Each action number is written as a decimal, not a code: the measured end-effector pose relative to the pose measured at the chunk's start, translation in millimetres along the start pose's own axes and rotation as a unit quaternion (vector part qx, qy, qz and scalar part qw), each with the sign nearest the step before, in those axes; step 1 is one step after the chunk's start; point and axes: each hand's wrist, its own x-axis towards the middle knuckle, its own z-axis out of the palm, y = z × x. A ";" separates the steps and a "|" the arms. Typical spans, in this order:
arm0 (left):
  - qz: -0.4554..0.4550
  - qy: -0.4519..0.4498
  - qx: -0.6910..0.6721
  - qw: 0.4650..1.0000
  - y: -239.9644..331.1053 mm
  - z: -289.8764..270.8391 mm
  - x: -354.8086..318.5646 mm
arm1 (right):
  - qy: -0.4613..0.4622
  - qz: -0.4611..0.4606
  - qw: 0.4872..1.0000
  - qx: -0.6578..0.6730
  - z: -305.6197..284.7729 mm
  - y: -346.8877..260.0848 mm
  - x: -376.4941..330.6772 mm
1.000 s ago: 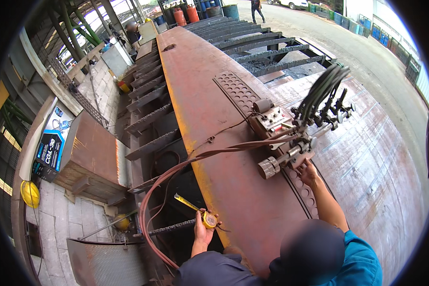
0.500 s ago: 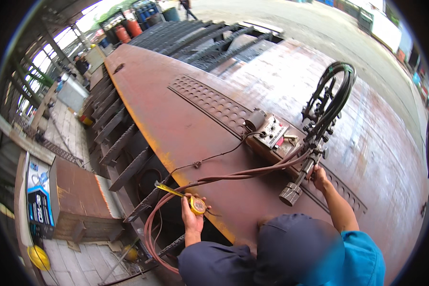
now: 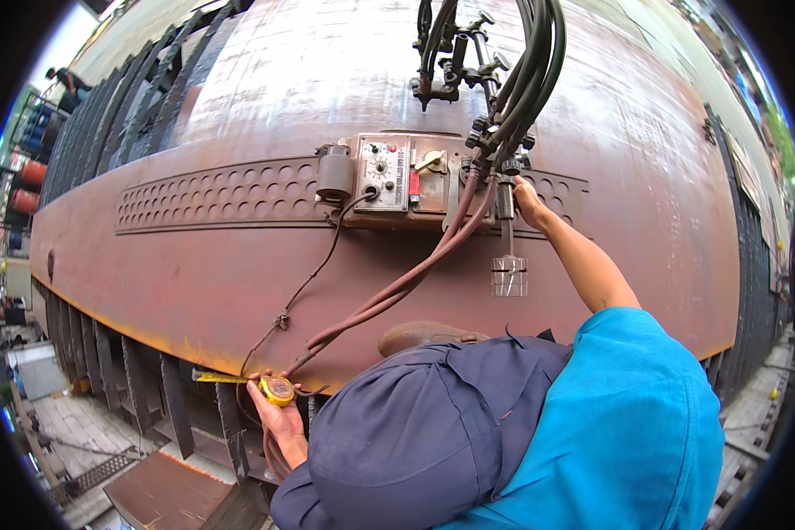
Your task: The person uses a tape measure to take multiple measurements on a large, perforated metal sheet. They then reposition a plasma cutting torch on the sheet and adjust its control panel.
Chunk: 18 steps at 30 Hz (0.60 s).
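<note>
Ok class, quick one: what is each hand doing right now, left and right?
Left hand: closed around a yellow tape measure at the rusty steel plate edge.
Right hand: on the cutting machine by its hoses; grip cannot be told.

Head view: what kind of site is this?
Probably a steel fabrication yard or heavy plate shop. A big rusty steel plate carries a track-mounted cutting machine fed by hoses. The left hand holds a yellow tape measure at the plate's edge; the right hand rests by the machine.
</note>
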 end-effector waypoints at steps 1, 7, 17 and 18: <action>0.001 -0.017 0.021 1.000 -6.8 -0.1 13.4 | 0.012 -0.016 1.000 -0.007 -5.1 0.8 4.8; 0.029 -0.094 0.130 0.987 -40.9 -20.2 90.2 | 0.019 -0.006 1.000 -0.020 3.9 -10.3 0.2; -0.072 -0.103 -0.154 0.980 -30.9 -70.6 152.2 | 0.261 -0.038 0.945 -0.193 -49.7 -74.5 -69.6; -0.068 -0.093 -0.185 0.976 -30.8 -70.2 163.0 | 0.334 -0.112 0.916 -0.193 -84.5 -86.1 -73.5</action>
